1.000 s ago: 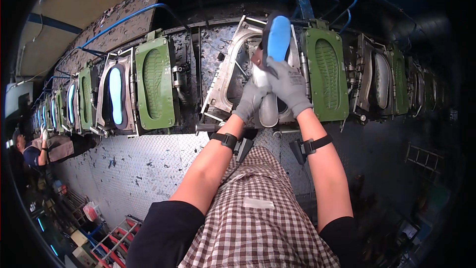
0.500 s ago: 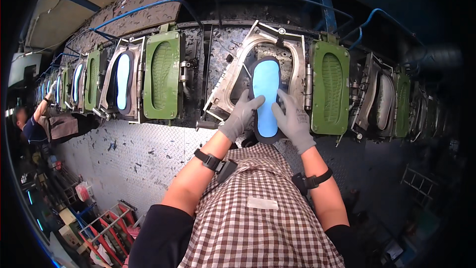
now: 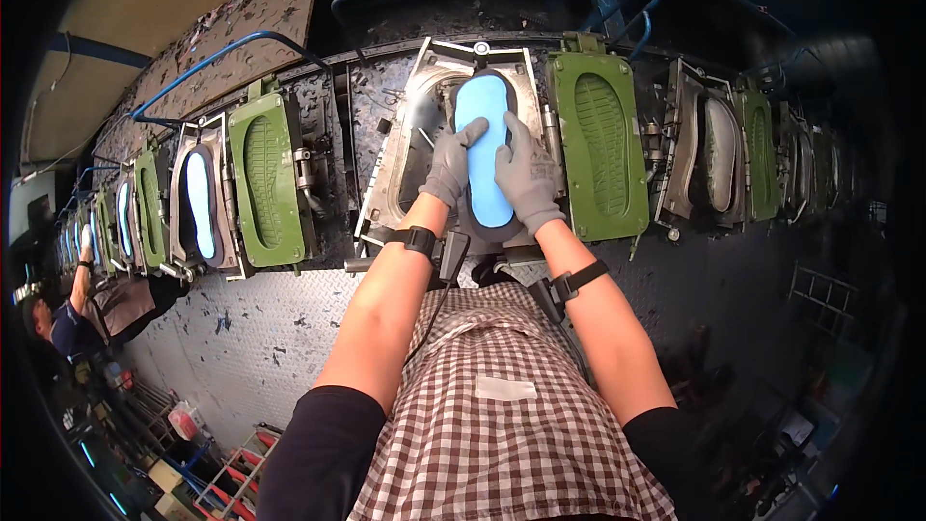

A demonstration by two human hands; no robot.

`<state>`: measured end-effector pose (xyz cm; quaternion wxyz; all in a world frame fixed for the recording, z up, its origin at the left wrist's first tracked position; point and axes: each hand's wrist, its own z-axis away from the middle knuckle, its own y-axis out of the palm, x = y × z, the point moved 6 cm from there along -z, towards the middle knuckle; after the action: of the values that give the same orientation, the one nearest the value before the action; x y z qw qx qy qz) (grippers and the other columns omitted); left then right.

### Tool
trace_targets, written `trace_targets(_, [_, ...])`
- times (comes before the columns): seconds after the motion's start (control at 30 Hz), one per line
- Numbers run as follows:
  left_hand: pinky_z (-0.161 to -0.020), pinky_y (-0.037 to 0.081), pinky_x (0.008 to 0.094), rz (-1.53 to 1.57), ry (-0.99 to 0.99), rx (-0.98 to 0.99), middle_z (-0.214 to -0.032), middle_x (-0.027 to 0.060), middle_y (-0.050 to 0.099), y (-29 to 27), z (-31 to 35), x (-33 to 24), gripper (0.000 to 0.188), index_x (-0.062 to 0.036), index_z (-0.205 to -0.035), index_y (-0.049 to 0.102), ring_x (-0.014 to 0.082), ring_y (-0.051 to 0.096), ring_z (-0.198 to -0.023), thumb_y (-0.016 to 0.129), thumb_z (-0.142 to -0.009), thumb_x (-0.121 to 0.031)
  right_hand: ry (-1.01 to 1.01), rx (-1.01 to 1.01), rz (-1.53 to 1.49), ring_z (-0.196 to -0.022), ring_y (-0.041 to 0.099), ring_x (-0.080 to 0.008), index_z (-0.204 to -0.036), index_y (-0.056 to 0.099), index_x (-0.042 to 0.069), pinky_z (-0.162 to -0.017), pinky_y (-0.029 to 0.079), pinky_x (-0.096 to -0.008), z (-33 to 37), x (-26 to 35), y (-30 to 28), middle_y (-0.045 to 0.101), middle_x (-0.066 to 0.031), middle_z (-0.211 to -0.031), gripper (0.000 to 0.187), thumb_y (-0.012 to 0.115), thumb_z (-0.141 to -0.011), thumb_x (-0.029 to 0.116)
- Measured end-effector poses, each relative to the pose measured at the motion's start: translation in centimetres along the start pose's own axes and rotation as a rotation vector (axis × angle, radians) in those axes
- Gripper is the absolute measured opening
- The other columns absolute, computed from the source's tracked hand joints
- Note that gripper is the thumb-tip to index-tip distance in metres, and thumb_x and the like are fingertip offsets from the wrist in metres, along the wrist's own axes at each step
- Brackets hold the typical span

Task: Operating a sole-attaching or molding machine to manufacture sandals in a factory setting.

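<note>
I observe the blue-faced sole at the worker's 12 o'clock, over the metal frame. Left hand contacts its 9-o'clock side, right hand its 3-o'clock side; whether either grip closes underneath, I cannot tell. Green plate: 3 o'clock of sole.
</note>
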<state>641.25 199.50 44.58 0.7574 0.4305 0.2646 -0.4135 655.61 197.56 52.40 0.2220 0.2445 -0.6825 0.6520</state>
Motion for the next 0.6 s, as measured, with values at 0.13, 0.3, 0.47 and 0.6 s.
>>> trace_targets(0.13, [-0.091, 0.054, 0.0327, -0.101, 0.094, 0.099, -0.123, 0.0143, 0.066, 3.0, 0.8, -0.7, 0.065, 0.0039, -0.136, 0.052, 0.0212, 0.066, -0.103, 0.080, -0.087, -0.027, 0.174, 0.114, -0.019, -0.120, 0.063, -0.0359, -0.147, 0.051, 0.018, -0.102, 0.049, -0.0445, -0.5, -1.3, -2.1, 0.062, -0.0139, -0.139, 0.054, 0.054, -0.093, 0.023])
trace_targets(0.3, [-0.092, 0.050, 0.0333, -0.423, 0.038, 0.114, -0.123, 0.0115, 0.063, 0.2, 3.2, 2.1, 0.059, 0.0043, -0.140, 0.048, 0.0193, 0.060, -0.109, 0.067, -0.100, -0.035, 0.269, 0.071, -0.114, -0.116, 0.066, -0.0337, -0.142, 0.056, 0.012, -0.097, 0.053, -0.0432, 6.0, -3.7, -5.7, 0.064, -0.0183, -0.134, 0.044, 0.055, -0.099, 0.024])
trace_targets(0.47, [-0.116, 0.037, 0.0396, -0.304, -0.051, 0.444, -0.149, 0.0101, 0.052, -0.4, -6.9, -4.2, 0.051, -0.0047, -0.152, 0.045, 0.0232, 0.046, -0.139, 0.046, -0.108, -0.031, 0.434, -0.229, -0.334, -0.109, 0.068, -0.0293, -0.144, 0.053, 0.012, -0.095, 0.053, -0.0371, 18.3, -13.0, -13.5, 0.066, -0.0170, -0.126, 0.045, 0.059, -0.100, 0.021])
trace_targets(0.6, [-0.108, 0.046, 0.0389, -0.693, 0.207, 0.268, -0.139, 0.0134, 0.061, 3.8, -10.4, -8.8, 0.043, -0.0008, -0.140, 0.058, 0.0261, 0.059, -0.124, 0.052, -0.105, -0.025, 0.905, -0.721, -0.449, -0.122, 0.065, -0.0280, -0.136, 0.061, 0.006, -0.104, 0.050, -0.0351, 33.1, -19.3, -25.2, 0.065, -0.0168, -0.134, 0.039, 0.058, -0.100, 0.022])
